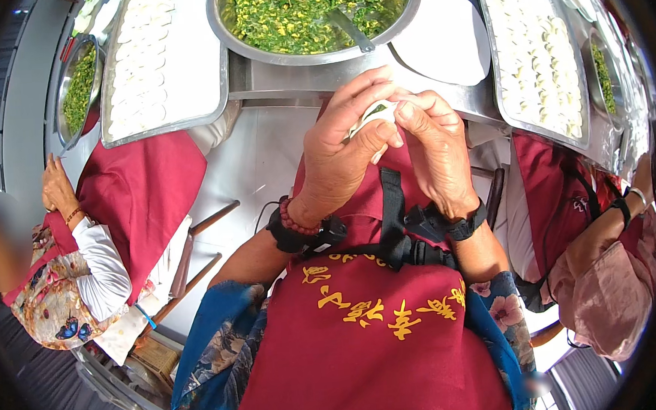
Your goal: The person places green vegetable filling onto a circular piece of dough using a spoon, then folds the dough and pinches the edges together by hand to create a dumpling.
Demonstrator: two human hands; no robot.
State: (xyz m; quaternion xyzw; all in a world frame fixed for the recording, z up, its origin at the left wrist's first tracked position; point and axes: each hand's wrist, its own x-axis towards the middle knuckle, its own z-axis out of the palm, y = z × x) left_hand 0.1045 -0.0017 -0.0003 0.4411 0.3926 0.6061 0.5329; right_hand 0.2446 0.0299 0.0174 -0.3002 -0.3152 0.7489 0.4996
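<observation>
Over my lap, in front of the table edge, both my hands are raised and meet at a dumpling (381,111). Its white wrapper is partly folded, and a bit of green filling shows inside. My left hand (348,140) cups it from the left, thumb along its near side. From the right, the thumb and fingers of my right hand (438,134) pinch its edge; most of the wrapper is hidden behind fingers. Just beyond stands a steel bowl (289,58) of chopped green and yellow filling (286,16), with a metal spoon or spatula (353,30) stuck in it.
A metal tray (217,110) with rows of white dumplings lies left of the bowl, another tray (503,96) right. Beside the bowl rests a flat white round thing (446,44). Smaller filling bowls stand farther out. Co-workers in red aprons sit at the left (143,194) and right (548,184).
</observation>
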